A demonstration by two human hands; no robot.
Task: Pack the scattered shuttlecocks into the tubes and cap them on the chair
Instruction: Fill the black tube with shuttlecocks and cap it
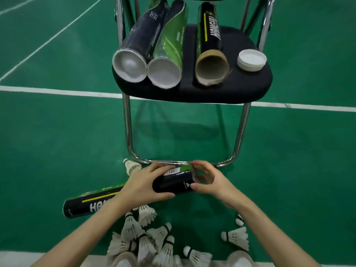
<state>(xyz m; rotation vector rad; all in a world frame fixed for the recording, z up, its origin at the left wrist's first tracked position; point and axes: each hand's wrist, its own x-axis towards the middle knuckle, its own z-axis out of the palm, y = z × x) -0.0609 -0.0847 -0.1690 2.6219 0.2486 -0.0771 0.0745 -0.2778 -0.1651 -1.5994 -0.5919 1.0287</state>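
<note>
Left hand [144, 183] grips a black tube [174, 183] below the chair [192, 93]; right hand [209, 182] cups its mouth, contents hidden. Feeding shuttlecocks [146, 241] cork-first should avoid crushed feathers.

White capitals on the black tube [210, 29] at the upper right of the chair seat [192, 91] appear to read "HANGYU", though the last letters are unclear. The black tube on the floor [92, 204], lower left, shows "He", the rest hidden by an arm. Small print and a barcode label on the held tube [173, 183] are illegible.
</note>
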